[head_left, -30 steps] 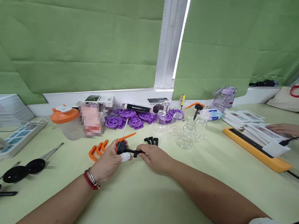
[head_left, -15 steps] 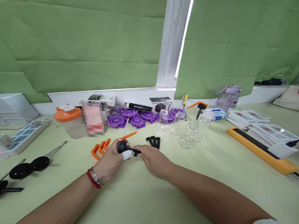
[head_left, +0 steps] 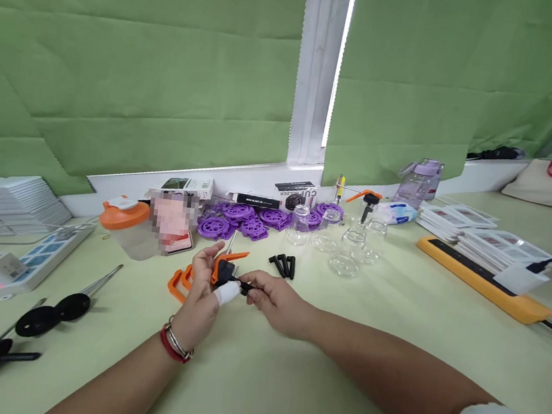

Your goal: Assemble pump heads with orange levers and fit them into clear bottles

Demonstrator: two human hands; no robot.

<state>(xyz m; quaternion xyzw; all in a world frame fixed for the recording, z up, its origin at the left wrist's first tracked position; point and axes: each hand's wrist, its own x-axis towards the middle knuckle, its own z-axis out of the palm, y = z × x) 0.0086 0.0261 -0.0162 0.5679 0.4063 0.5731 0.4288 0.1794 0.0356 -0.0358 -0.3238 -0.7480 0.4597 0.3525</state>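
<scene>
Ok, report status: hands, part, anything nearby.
Left hand and right hand both gripping the black-and-orange pump head. Held above the table. Black tubes and orange clips lie close by.

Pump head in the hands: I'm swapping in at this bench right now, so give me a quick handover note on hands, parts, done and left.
Left hand: grip shut on the black pump head with orange trigger; bandaged thumb.
Right hand: pinches the black nozzle piece at the pump head's front.
Nearby: spare black pieces, orange clips, empty glass bottles, purple discs.
Done: one assembled pump stands in a bottle at the back.
Left: whether the nozzle piece is seated cannot be told; several bottles lack pumps.
</scene>
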